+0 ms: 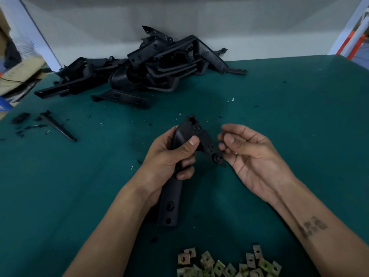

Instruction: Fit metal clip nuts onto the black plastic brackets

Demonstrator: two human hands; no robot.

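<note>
Left hand (169, 156) grips a black bracket (185, 156) mid-bench. Right hand (251, 156) is palm-up, fingertips loosely curled at the bracket's tab; a nut pinched there, can't tell. No nut visible on this bracket. Clip nuts (227, 264) are heaped at the near edge, more brackets (151, 64) piled at the far edge. Looks early.

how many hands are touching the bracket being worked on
2. The left hand grips the black bracket around its middle, above the green table. The right hand touches its lower tab with thumb and fingertips; whether it pinches a clip nut is unclear.
</note>
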